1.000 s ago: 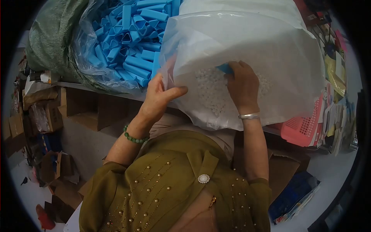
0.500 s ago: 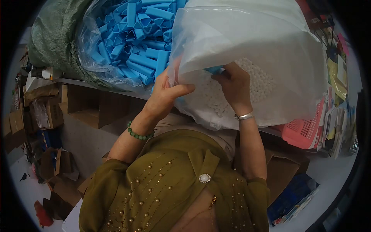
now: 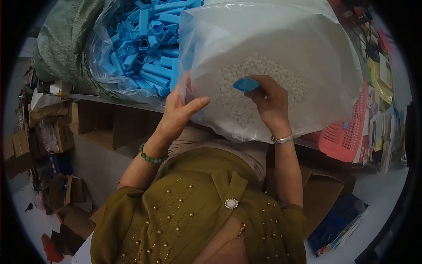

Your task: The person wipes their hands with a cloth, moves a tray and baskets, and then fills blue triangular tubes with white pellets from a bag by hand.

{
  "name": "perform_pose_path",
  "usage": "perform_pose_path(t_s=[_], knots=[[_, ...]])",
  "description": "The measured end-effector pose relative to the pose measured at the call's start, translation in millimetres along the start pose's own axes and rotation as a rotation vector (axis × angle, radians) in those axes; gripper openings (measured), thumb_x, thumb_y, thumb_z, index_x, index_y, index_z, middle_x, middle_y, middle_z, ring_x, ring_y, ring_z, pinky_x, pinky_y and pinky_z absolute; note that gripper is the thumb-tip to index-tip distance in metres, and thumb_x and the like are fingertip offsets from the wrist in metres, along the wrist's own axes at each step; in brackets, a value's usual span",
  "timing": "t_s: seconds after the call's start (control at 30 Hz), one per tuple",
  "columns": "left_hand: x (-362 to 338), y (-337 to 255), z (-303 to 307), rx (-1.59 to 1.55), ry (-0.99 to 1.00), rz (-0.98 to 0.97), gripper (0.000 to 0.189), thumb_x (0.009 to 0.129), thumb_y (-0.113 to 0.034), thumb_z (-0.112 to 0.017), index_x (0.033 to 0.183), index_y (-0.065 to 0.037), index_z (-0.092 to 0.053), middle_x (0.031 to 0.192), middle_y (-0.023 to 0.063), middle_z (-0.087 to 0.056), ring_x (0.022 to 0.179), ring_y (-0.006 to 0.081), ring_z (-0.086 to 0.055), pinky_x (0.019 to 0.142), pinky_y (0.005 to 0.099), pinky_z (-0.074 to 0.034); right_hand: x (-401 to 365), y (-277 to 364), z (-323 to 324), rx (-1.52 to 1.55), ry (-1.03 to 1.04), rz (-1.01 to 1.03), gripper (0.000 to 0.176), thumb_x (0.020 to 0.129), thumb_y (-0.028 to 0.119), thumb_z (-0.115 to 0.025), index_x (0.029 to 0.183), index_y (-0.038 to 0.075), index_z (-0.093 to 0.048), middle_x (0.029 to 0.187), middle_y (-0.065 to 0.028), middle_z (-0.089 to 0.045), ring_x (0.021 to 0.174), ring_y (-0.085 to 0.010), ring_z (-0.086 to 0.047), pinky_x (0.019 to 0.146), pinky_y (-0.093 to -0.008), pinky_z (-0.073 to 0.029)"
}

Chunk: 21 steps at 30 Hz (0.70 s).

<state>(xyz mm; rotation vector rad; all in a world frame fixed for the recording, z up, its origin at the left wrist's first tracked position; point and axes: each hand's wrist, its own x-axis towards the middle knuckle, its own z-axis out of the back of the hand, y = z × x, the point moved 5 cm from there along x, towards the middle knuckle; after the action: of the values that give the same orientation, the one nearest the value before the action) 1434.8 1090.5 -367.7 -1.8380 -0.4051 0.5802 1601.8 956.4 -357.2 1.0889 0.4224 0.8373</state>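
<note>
Some blue plastic (image 3: 245, 84) pinched in right hand (image 3: 273, 96) | open gap between | left hand (image 3: 178, 111) spread at bag's (image 3: 323, 83) edge

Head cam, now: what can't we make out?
All head view:
Left hand: fingertips hazy behind the cloudy bag.
Blue plastic in the right hand: fingers cover one end; one piece or two, unclear.
White pellets: right hand blocks some; others too small to count.
Blue tubes: pile cut off by top edge.
</note>
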Motion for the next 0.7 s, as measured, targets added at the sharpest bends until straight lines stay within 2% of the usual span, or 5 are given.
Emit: perform_pose_path(t_s=[0.03,0.1,0.2,0.37,0.7], knots=[[-3,0,-1,-0.002,-0.001,-0.002,0.072,0.08,-0.009,-0.069,0.14,0.001,-0.03,0.133,0.0119,-0.044,0.12,0.0209,-0.045,0.1,0.0335,-0.037,-1,-3,-1,0.122,0.024,-0.082,0.031,0.074,-0.01,-0.063,0.103,0.002,-0.065,0.097,-0.0034,-0.065,0.084,-0.0112,-0.06,0.072,-0.0239,-0.051],[-21,-28,8,0.221,-0.317,-0.566,0.069,0.078,-0.01,-0.072,0.136,0.003,-0.037,0.129,0.0136,-0.046,0.113,0.0216,-0.049,0.095,0.0334,-0.041,-4,9,0,0.271,0.034,-0.156,0.032,0.074,-0.01,-0.063,0.104,0.002,-0.064,0.099,-0.0037,-0.065,0.085,-0.0114,-0.061,0.073,-0.0237,-0.051],[-48,-61,0,0.711,-0.228,-0.935,0.061,0.075,-0.011,-0.074,0.128,0.004,-0.047,0.125,0.0158,-0.049,0.105,0.022,-0.053,0.089,0.0333,-0.044,-15,25,-10,0.451,0.074,-0.174,0.032,0.074,-0.009,-0.064,0.105,0.002,-0.064,0.1,-0.004,-0.065,0.089,-0.0118,-0.06,0.075,-0.0242,-0.05],[-31,-61,-42,0.802,0.146,-0.673,0.038,0.079,-0.007,-0.068,0.115,0.003,-0.059,0.122,0.0137,-0.053,0.108,0.0246,-0.052,0.091,0.0345,-0.043,-35,48,-29,0.406,0.148,0.106,0.033,0.077,-0.007,-0.063,0.108,0.003,-0.064,0.105,-0.0038,-0.063,0.095,-0.0126,-0.059,0.084,-0.0262,-0.048],[-28,-46,-64,0.504,0.278,-0.61,0.033,0.076,-0.001,-0.067,0.109,0.0,-0.063,0.107,0.0089,-0.064,0.107,0.0285,-0.056,0.091,0.0358,-0.044,-59,27,-28,1.153,0.36,-0.307,0.064,0.087,0.049,-0.059,0.123,-0.003,-0.05,0.117,-0.0089,-0.055,0.111,-0.0178,-0.052,0.097,-0.0334,-0.042]])
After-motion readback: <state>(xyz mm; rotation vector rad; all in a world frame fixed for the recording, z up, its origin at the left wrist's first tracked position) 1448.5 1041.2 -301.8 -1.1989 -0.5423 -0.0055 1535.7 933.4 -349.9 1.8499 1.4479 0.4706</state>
